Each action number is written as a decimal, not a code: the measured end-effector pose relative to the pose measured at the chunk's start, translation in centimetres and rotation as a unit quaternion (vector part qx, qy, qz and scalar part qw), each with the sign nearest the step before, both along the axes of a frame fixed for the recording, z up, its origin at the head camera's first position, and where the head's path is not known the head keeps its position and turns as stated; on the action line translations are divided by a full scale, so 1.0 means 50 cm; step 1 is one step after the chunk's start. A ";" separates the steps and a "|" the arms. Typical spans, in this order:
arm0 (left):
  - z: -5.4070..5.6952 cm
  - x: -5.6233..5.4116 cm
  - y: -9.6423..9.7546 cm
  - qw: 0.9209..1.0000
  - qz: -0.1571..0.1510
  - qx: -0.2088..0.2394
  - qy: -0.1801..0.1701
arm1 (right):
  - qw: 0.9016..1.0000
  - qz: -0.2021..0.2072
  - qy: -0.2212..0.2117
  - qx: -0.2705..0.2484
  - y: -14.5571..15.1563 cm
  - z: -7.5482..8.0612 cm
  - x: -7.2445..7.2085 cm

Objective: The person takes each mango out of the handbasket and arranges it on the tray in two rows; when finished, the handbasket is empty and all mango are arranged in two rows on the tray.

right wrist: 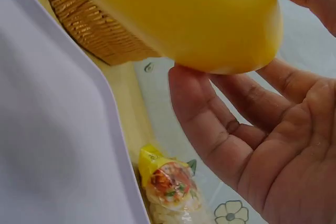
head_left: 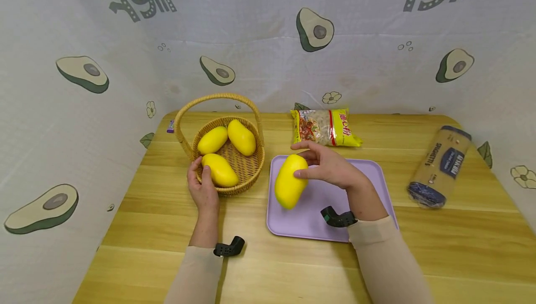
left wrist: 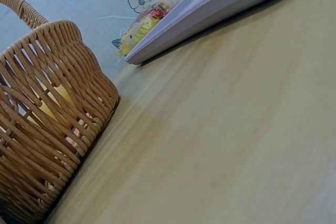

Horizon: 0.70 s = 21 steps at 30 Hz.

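Observation:
My right hand [head_left: 328, 166] grips a yellow mango [head_left: 290, 183] between thumb and fingers, over the left part of a lilac tray [head_left: 331, 234]. In the right wrist view, the fingertips [right wrist: 191, 85] touch the rounded end of this mango [right wrist: 210, 19]. At the left stands a wicker basket [head_left: 251, 176] with a tall arched handle and three more mangoes inside. My left hand [head_left: 204, 190] holds the basket's front-left rim, its thumb beside the nearest mango [head_left: 220, 170]. The left wrist view shows the woven basket side [left wrist: 58, 98], with nearly all of that hand outside the picture.
Behind the tray lies a yellow-ended noodle packet [head_left: 324, 127]. A spaghetti package [head_left: 439, 166] rests at the right of the wooden table [head_left: 167, 229]. A small purple item [head_left: 170, 126] sits near the back-left corner. A printed cloth [head_left: 268, 52] hangs behind the table.

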State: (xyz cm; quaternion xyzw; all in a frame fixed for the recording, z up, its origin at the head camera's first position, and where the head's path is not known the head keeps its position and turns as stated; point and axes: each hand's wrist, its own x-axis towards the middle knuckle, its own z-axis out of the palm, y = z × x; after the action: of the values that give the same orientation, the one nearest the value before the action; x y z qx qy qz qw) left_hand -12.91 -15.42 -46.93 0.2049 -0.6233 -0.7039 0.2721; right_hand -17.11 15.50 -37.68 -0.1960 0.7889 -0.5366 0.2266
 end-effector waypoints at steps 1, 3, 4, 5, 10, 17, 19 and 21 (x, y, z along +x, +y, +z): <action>0.000 0.000 0.000 1.000 0.000 0.000 0.001 | 1.000 -0.002 0.006 0.007 0.001 0.001 -0.006; -0.001 0.000 0.000 1.000 0.000 0.001 0.001 | 0.999 -0.005 0.017 0.026 -0.001 0.002 -0.019; -0.001 -0.001 0.000 1.000 0.000 0.001 0.002 | 0.999 -0.009 0.023 0.041 -0.003 0.003 -0.025; -0.002 -0.001 0.000 1.000 0.000 0.001 0.002 | 0.998 -0.013 0.029 0.056 -0.006 0.003 -0.032; -0.002 -0.002 0.000 1.000 -0.001 0.001 0.005 | 0.992 -0.026 0.031 0.116 -0.025 0.003 -0.070; 0.000 0.000 0.000 1.000 -0.004 -0.002 0.001 | 0.990 -0.053 0.007 0.130 -0.045 -0.015 -0.109; -0.001 0.000 -0.001 1.000 -0.004 -0.001 0.001 | 0.990 -0.059 -0.006 0.124 -0.050 -0.022 -0.114; -0.001 0.000 -0.002 1.000 -0.005 0.000 0.000 | 0.990 -0.065 -0.014 0.124 -0.053 -0.028 -0.117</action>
State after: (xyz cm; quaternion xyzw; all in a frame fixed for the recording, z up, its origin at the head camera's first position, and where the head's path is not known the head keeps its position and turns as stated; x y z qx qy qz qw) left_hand -12.91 -15.51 -46.98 0.2014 -0.6241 -0.7056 0.2685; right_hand -22.94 12.83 -39.08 -0.1078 0.8571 -0.4508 0.2246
